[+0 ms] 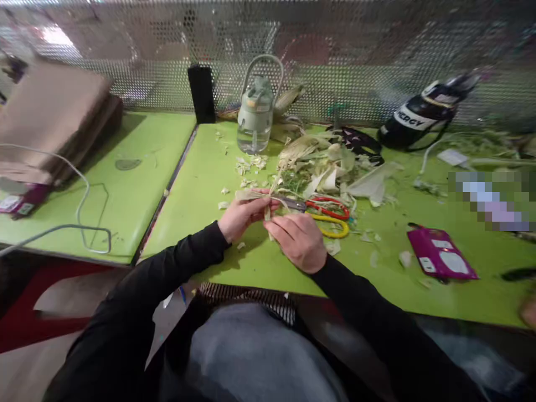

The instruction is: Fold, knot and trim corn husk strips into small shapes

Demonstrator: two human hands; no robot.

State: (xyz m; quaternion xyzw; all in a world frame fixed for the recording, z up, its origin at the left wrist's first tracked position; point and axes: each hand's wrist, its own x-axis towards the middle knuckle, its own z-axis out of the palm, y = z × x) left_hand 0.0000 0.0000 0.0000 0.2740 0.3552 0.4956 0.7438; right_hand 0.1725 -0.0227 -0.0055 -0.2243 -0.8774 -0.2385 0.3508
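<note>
Pale strips of corn husk (250, 195) lie across the fingers of my left hand (245, 216), which is closed on them. My right hand (300, 241) pinches the lower end of the same husk just beside it. Partly behind my right hand rest scissors with one red and one yellow handle (335, 228); their dark blades point left, toward my fingers. A loose heap of dried corn husks (307, 151) spreads behind the scissors. Small husk scraps (251, 163) are scattered around my hands.
Behind my hands stands a pale green water bottle (254, 114), with a black upright block (201, 94) to its left. A black bottle (419, 116) leans at the back right. A purple packet (441, 254) lies right. Cardboard (50, 106) is stacked left. Perforated metal mesh (335, 67) borders the green table (184, 184).
</note>
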